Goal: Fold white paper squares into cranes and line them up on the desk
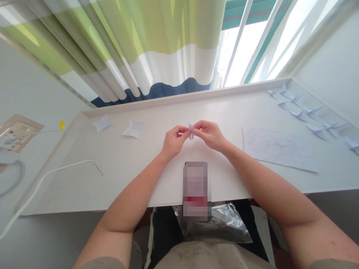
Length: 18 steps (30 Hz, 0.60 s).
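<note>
A small folded paper piece [191,131] is held between the two hands, just above the surface [134,164]. The left hand [174,140] is closed on it in a narrow pinch of thumb and forefinger. The right hand [210,134] grips it from the other side in the same way, with the remaining fingers curled in. The piece is pale and partly hidden by the fingertips, so its exact shape cannot be told; it seems to be an origami figure part-way folded.

Judged from the grip, a fine crease or a pulling-apart of two flaps is in hand, worked in the air and not pressed flat. A further fold on so small a piece calls for a light, even pull from both sides and a fresh hold close to the crease, lest the paper tear or the earlier folds slip.

Two flat folded paper squares [101,123] [134,129] are seen well to the left of the hands. A printed sheet [276,147] lies near the right hand, and beyond it a row of paper cranes [308,112] is laid out. A white cable [70,164] is trailed across the surface far to the left.
</note>
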Each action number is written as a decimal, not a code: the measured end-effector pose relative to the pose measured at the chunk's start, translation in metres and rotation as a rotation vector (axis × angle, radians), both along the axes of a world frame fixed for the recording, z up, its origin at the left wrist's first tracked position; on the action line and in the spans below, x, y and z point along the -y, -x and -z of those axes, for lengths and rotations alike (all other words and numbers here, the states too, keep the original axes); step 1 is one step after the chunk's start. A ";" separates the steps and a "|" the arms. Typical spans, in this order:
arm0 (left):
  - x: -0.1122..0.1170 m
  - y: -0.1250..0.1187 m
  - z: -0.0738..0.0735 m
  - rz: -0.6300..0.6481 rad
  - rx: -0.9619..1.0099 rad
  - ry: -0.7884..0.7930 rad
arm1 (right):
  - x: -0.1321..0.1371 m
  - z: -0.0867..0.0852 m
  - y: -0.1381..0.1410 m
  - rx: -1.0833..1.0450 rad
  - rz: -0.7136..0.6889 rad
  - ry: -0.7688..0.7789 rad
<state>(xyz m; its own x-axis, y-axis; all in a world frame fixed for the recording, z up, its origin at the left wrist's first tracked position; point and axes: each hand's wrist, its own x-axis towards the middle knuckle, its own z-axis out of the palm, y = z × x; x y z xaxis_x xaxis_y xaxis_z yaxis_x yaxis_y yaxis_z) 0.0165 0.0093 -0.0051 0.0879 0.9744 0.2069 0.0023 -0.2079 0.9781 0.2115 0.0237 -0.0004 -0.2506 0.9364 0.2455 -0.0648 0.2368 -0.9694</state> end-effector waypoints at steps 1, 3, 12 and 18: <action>0.000 0.000 0.000 0.002 0.008 0.002 | 0.000 0.001 0.000 0.000 -0.003 -0.003; 0.000 -0.001 -0.001 0.015 0.031 0.010 | -0.001 0.002 0.000 0.003 0.001 -0.019; 0.003 -0.003 -0.008 0.056 0.175 0.045 | 0.003 -0.003 0.002 -0.108 -0.102 0.033; 0.004 -0.003 -0.011 0.124 0.174 0.046 | 0.004 -0.009 0.002 -0.135 -0.081 0.060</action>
